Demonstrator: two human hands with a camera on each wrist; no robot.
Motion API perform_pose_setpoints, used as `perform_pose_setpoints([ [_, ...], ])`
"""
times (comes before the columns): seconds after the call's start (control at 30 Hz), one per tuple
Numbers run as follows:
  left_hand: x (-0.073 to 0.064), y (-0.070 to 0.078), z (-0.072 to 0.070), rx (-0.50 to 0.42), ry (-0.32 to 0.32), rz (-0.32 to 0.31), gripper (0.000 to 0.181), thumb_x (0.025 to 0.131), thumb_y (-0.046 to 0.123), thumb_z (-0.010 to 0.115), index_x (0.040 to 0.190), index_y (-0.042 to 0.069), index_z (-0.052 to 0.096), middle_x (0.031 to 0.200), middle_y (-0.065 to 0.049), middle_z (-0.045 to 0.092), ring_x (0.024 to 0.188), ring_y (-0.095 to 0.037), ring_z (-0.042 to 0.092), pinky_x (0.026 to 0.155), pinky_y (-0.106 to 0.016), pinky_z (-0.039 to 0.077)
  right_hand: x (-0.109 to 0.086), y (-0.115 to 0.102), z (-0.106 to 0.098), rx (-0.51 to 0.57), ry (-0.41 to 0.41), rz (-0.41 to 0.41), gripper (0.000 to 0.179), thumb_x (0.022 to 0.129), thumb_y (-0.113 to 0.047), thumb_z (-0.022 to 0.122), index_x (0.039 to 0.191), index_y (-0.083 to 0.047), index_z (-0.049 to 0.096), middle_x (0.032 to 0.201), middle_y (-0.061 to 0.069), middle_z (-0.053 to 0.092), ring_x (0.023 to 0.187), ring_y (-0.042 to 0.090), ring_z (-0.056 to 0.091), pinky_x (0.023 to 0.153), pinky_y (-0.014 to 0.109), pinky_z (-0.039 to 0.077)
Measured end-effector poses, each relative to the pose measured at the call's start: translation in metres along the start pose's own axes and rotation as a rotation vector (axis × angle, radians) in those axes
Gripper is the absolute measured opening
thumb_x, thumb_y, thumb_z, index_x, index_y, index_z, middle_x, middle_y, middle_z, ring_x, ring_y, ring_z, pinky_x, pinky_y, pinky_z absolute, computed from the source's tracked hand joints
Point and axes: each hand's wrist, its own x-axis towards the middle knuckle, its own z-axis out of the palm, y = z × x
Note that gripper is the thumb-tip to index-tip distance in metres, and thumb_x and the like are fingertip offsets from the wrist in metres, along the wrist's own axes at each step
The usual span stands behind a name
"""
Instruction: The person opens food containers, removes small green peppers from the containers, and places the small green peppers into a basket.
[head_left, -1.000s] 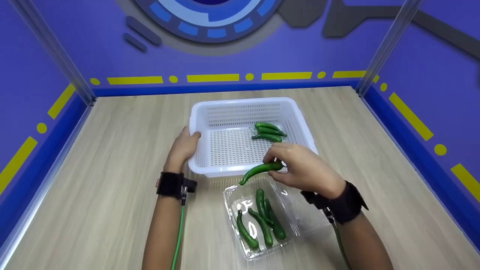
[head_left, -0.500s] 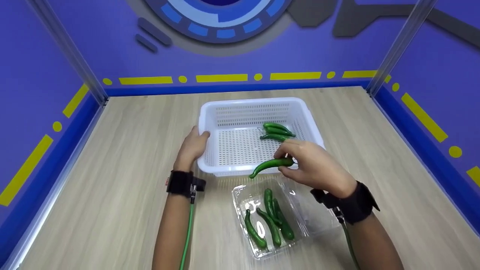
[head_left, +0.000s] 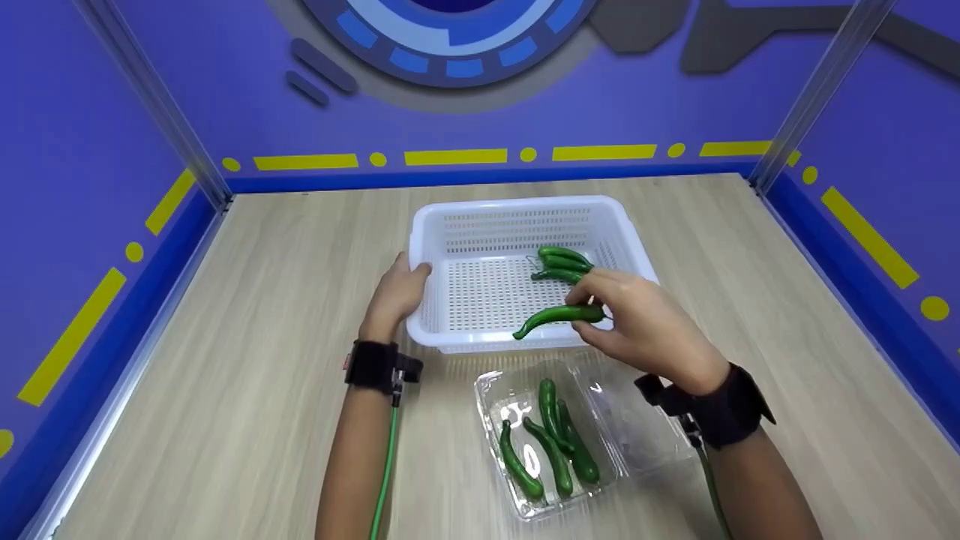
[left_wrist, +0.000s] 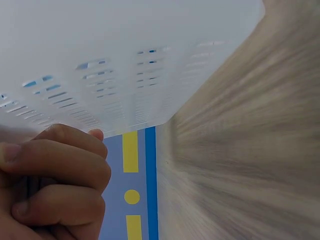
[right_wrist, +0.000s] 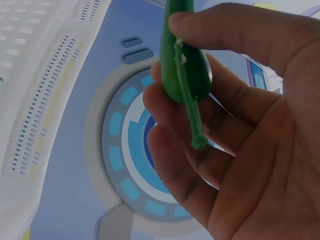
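Note:
Between thumb and fingers, my right hand point(head_left: 649, 322) pinches a green chili pepper point(head_left: 555, 316) above the front rim of a white plastic basket point(head_left: 480, 339). The right wrist view shows the pepper's thick end point(right_wrist: 172, 75) and stem close up. My left hand point(head_left: 397, 296) grips the basket's left rim, thumb over the edge; its curled fingers point(left_wrist: 70, 160) show outside the wall in the left wrist view. Several green peppers point(head_left: 561, 259) lie inside at the basket's right, partly hidden by my right hand. More peppers point(head_left: 551, 450) lie in a clear plastic clamshell box point(head_left: 525, 511) in front.
The box's clear lid point(head_left: 652, 435) lies folded out to the right, under my right forearm. Blue panels point(head_left: 480, 120) wall the wooden table point(head_left: 285, 315) at the back and sides. A green cable point(head_left: 386, 465) runs along each forearm.
My right hand has carried the pepper forward, from near the box to over the basket's front rim. The left hand keeps its grip on the basket. The whole head view has shifted slightly.

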Motion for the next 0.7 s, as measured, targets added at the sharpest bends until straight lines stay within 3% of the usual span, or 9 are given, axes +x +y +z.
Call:
perform_pose_setpoints([
  [0.7, 0.003, -0.001, 0.002, 0.025, 0.011, -0.021, 0.059, 0.106, 0.037, 0.039, 0.159, 0.013, 0.029, 0.132, -0.015, 0.061, 0.108, -0.027, 0.065, 0.088, -0.039, 0.055, 0.004, 0.017, 0.002, 0.014, 0.035, 0.067, 0.019, 0.083, -0.008, 0.081, 0.098, -0.011, 0.071, 0.092, 0.0, 0.069, 0.085, 0.013, 0.063, 0.076, 0.035, 0.055],
])
